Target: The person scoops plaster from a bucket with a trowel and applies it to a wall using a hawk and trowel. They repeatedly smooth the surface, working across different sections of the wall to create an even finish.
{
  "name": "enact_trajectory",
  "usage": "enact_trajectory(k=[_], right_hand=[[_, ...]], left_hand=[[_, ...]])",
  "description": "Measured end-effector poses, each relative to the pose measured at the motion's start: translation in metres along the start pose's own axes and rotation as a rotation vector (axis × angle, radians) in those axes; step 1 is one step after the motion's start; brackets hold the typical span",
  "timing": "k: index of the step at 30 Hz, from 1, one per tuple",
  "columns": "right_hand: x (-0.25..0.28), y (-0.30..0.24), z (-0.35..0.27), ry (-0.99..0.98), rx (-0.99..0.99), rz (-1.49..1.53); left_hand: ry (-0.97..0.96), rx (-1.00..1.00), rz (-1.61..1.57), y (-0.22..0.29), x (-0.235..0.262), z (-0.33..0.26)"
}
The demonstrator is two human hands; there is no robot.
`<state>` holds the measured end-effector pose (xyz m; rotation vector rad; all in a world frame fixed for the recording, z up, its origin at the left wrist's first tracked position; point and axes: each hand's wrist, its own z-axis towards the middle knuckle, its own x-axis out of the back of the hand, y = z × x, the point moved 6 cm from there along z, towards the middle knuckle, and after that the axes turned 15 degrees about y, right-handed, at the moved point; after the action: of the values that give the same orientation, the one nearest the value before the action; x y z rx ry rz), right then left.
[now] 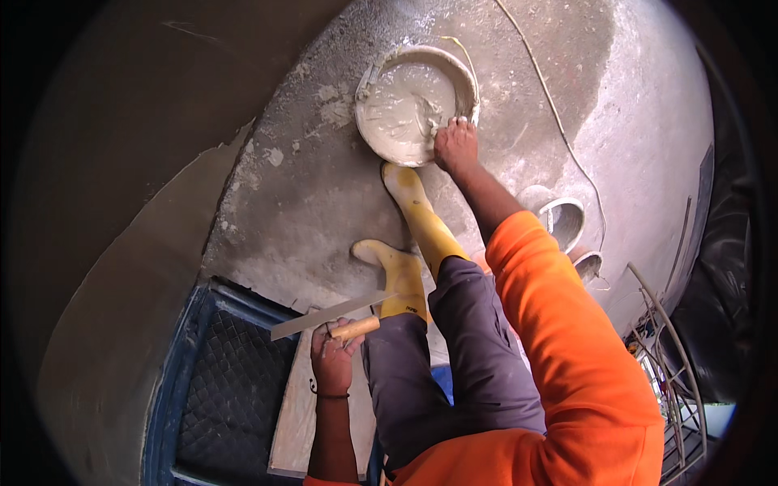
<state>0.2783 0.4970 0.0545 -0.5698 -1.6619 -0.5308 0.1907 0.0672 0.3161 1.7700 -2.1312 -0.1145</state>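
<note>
My left hand [332, 356] is closed round a plastering trowel, with its wooden handle [355, 328] at my fingers and its thin flat metal blade [328, 314] slanting up to the right. A dark band circles that wrist. Farther off, my right hand [457, 144] is at the near right rim of a round bucket [374, 144], fingers curled over the edge. What those fingers grip is hidden. Inside the bucket lies wet, pale grey plaster [405, 101], stirred into ridges. A thin wire handle stands up at the bucket's far right side.
My yellow boots [409, 202] stand just short of the bucket on a splattered concrete floor [300, 194]. Two smaller buckets [567, 223] are at the right, beside a cable [551, 105]. A blue-framed panel [235, 389] and a wooden board [292, 429] lie lower left; a wire rack [677, 381] stands right.
</note>
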Motion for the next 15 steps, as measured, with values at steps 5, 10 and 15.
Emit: enact_trajectory(k=[5, 10, 15], right_hand=[[0.002, 0.013, 0.014, -0.363, -0.428, 0.329], [0.008, -0.002, 0.000, -0.426, -0.549, 0.328], [-0.019, -0.010, 0.005, -0.425, -0.323, 0.427]], left_hand=[[-0.061, -0.068, 0.036, 0.011, -0.013, 0.016], [-0.093, -0.256, 0.173, 0.037, -0.013, 0.048], [-0.146, -0.395, 0.239, 0.064, -0.019, 0.112]])
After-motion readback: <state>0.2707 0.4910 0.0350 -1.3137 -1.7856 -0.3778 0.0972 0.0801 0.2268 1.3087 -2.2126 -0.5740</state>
